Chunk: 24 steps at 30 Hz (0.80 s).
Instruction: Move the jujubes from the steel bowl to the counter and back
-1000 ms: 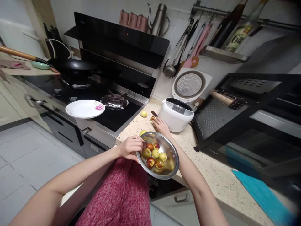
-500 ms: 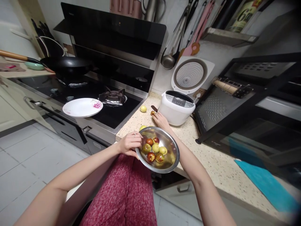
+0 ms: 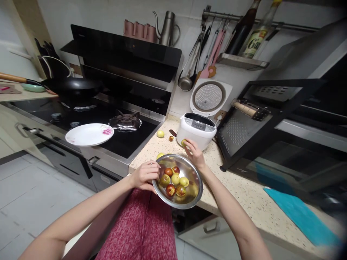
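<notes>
— Left grip (image 3: 145, 175)?
— Holding the steel bowl (image 3: 193, 196) by its rim, lower centre; if that slips, the fruits (image 3: 175, 179) inside could spill.
— Right grip (image 3: 195, 155), mid-frame?
— Pinching a green fruit (image 3: 183, 143); loosely held, it could roll across the worktop (image 3: 149, 151).

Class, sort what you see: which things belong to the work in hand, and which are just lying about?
In use: bowl, in left hand; its fruit; green fruit, at right hand; likely the loose fruit.
Seemingly lying about: plate, wok, kettle, mugs, cloth.
</notes>
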Tool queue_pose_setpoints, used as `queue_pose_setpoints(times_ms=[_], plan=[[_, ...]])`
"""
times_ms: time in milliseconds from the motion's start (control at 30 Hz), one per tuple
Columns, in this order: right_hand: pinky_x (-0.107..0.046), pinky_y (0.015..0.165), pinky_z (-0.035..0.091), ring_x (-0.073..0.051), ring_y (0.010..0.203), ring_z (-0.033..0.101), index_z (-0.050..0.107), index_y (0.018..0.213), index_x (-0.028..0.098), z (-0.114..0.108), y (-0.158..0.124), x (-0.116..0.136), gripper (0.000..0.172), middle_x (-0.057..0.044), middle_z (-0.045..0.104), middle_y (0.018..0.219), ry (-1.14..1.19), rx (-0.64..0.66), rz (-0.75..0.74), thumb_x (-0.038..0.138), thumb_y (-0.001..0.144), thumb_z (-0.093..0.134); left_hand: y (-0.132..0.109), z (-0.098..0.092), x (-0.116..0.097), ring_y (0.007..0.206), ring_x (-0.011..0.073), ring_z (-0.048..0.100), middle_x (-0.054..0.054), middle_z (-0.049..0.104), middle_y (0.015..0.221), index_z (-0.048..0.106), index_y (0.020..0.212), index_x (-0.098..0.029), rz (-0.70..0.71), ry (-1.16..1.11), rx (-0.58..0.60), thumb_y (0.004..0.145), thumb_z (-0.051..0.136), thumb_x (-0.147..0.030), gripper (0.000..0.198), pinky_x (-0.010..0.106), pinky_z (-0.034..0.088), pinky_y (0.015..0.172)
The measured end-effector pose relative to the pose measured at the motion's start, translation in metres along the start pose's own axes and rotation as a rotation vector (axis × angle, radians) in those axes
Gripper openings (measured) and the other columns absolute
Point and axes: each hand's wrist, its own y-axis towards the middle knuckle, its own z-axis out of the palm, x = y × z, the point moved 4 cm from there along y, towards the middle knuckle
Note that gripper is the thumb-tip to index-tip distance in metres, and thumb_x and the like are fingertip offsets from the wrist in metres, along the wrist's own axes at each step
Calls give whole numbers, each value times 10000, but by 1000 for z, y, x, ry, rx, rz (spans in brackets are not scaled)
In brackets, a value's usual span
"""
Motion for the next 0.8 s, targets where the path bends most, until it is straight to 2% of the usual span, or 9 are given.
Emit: queue_pose_setpoints(times_ms=[67, 167, 333, 467, 633, 800], plan=[[-451, 1025, 618, -259, 1183, 712, 669, 1317, 233, -19, -1, 10, 311, -128, 732, 1270, 119, -58, 86, 207, 1013, 611, 0, 0, 0, 696, 176, 682, 50, 676, 684, 619, 805, -162, -2, 2, 5, 1019, 515, -607, 504, 365, 603, 855], [-424, 945, 653, -252, 1132, 732, 687, 1277, 236, -42, 0, 25, 308, -108, 751, 1220, 266, -25, 203, 232, 969, 682, 1, -1, 1, 684, 177, 684, 53, 678, 683, 623, 798, -163, -1, 1, 10, 1022, 505, -609, 512, 366, 607, 849], [-442, 999, 615, -257, 1121, 738, 747, 1211, 236, -64, 11, 44, 258, -107, 769, 1207, 412, 197, 148, 241, 956, 708, 1, -2, 1, 703, 175, 699, 51, 687, 688, 633, 788, -162, -8, 4, 37, 1012, 520, -620, 522, 355, 608, 854], [-428, 1007, 597, -243, 1111, 734, 754, 1178, 215, -64, 14, 50, 232, -104, 781, 1167, 561, 408, 116, 275, 956, 729, -2, -2, 1, 707, 175, 700, 55, 699, 706, 641, 808, -160, -22, -13, 36, 1015, 514, -621, 521, 367, 606, 872], [-420, 977, 593, -233, 1079, 729, 753, 1157, 209, -53, 7, 54, 221, -101, 780, 1146, 666, 672, 125, 315, 966, 720, -3, -2, 2, 721, 178, 702, 57, 703, 727, 632, 833, -156, -25, -24, 45, 1009, 552, -589, 474, 375, 603, 887], [-431, 1004, 577, -238, 1101, 729, 769, 1135, 203, -48, 4, 54, 204, -109, 781, 1161, 712, 742, 152, 297, 960, 723, -3, -2, 2, 711, 175, 704, 49, 703, 719, 634, 836, -164, -24, -18, 42, 1011, 543, -598, 477, 368, 606, 874]])
